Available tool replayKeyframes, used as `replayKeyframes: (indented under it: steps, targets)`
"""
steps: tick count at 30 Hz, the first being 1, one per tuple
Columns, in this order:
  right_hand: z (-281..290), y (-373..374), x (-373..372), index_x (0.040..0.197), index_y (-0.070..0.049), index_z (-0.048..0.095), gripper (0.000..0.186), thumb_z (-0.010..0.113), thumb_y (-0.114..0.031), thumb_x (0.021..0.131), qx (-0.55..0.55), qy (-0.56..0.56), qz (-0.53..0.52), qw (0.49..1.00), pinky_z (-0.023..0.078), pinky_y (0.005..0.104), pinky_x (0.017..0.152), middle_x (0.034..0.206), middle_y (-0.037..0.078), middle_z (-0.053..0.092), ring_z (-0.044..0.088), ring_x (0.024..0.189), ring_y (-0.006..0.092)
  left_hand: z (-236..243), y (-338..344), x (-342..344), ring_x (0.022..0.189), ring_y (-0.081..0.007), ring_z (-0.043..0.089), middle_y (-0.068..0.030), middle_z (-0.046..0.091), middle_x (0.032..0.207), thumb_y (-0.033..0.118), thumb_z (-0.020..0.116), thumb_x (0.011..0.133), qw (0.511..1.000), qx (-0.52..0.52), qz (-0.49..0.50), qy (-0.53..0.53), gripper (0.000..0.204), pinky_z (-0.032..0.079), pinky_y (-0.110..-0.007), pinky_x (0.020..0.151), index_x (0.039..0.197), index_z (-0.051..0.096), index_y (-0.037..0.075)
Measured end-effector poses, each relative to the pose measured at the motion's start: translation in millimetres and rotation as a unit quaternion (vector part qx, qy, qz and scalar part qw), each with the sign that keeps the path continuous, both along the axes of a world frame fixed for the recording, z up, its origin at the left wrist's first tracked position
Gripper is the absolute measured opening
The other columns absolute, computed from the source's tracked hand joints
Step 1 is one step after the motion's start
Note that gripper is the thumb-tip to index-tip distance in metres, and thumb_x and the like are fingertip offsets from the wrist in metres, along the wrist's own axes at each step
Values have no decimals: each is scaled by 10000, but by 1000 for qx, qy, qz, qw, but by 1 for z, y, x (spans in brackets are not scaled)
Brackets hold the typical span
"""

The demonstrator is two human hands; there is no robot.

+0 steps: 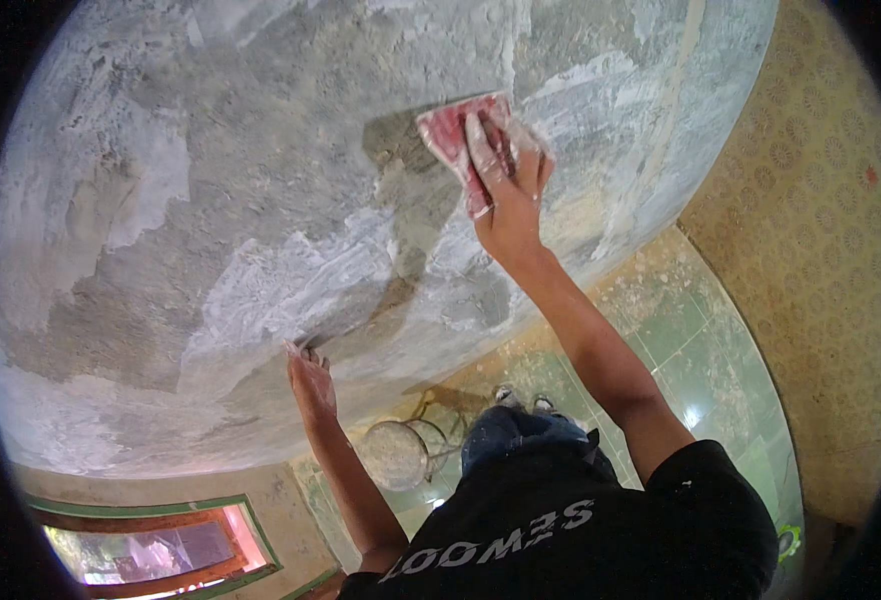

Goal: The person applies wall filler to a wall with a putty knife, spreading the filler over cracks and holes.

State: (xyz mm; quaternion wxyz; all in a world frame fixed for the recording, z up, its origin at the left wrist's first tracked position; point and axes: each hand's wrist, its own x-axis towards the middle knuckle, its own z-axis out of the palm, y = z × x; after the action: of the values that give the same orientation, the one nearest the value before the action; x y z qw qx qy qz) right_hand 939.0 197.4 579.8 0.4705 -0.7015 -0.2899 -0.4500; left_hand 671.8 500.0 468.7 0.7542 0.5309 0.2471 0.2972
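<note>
A large grey wall [290,150] fills the upper left and middle, coated unevenly with whitish filler, with bare darker grey patches between. High on it, my right hand [508,190] grips a red flat putty spreader [447,130] smeared with white. The spreader lies against or very near the wall, and its shadow falls to the left. White paste covers my right fingers. Lower and to the left, my left hand [313,382] is at the wall, whitened fingers slightly bent and apart, with nothing visible in them. Its fingertips seem to touch the surface.
Below stands what looks like a round-topped stool [394,455] with thin legs, stained white. Green floor tiles [680,335] carry white splatters along the wall's foot. A patterned yellowish wall [810,190] rises at right. A wood-framed window [160,522] is at lower left.
</note>
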Motion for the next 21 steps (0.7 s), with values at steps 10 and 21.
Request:
replayKeyframes:
  steps: [10, 21]
  targets:
    - [-23, 12, 25, 1320, -189, 664, 459, 690, -183, 862, -34, -41, -55, 997, 253, 468, 1051, 1361, 140, 528, 432, 1243, 341, 3, 5, -7, 1531, -347, 6, -178, 25, 1657, 597, 506, 945, 1000, -21, -16, -10, 954, 16, -553, 1187, 1590, 42, 68]
    - [-29, 19, 26, 1322, -245, 659, 446, 669, -255, 876, -11, -24, -46, 999, 282, 507, 1059, 1404, 165, 496, 460, 1224, 379, -6, -2, 3, 1536, -285, -45, -142, -54, 1667, 610, 579, 900, 1000, 7, -11, -1, 1053, 11, -532, 1189, 1589, 0, 64]
